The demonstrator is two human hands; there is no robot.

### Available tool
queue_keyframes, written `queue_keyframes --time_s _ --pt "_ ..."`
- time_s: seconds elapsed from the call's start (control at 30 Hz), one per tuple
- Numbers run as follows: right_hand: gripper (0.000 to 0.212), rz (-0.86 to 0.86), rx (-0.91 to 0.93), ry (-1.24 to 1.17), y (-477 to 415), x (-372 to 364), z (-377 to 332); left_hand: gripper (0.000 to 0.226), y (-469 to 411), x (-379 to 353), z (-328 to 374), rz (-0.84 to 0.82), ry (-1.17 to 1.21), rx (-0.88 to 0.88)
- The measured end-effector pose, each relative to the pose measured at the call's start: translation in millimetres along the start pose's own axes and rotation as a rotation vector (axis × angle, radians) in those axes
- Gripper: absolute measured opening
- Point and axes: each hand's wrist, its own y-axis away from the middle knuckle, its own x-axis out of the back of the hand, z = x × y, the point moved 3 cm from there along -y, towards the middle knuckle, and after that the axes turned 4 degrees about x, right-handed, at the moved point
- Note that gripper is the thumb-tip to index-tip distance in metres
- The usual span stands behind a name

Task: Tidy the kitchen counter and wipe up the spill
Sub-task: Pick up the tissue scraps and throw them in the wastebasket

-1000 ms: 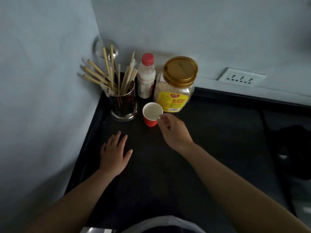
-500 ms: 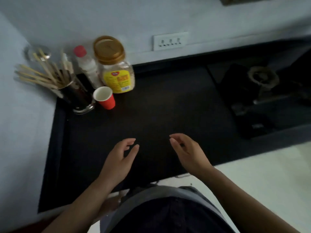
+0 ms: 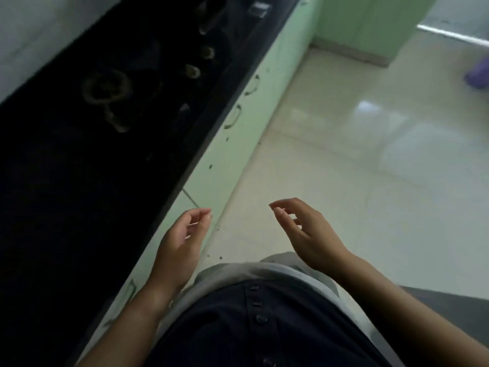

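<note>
The black kitchen counter (image 3: 66,194) runs along the left of the head view, seen at a steep slant. My left hand (image 3: 180,242) hovers just off the counter's front edge, fingers loosely curled and apart, holding nothing. My right hand (image 3: 304,234) is raised over the floor in front of my body, fingers spread and empty. No spill or cloth shows in this view. The red cup, jar, bottle and chopstick holder are out of frame.
A gas hob (image 3: 111,94) with a burner ring and knobs sits in the counter further along. Pale green cabinet fronts (image 3: 238,133) with handles run below the counter edge. Glossy light floor tiles (image 3: 370,168) fill the right. A purple object (image 3: 479,75) lies at the far right.
The view has swung right, away from the corner with the cup and jar, toward the hob and floor. Both hands have pulled back off the counter and stay empty.
</note>
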Motion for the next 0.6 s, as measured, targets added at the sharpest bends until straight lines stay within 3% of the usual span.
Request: queue_keyframes --time_s 0.13,0.27,0.6 --pt "0.032 0.192 -0.165 -0.113 22 52 38 0.011 -32 -54 37 -0.168 -0.047 -0.002" --pt "0.034 0.317 -0.266 -0.2 16 76 65 0.015 -67 -93 64 -0.271 -0.135 -0.024" --pt "0.026 0.461 -0.39 -0.199 -110 168 118 0.015 -225 -195 148 -0.49 -0.305 -0.12"
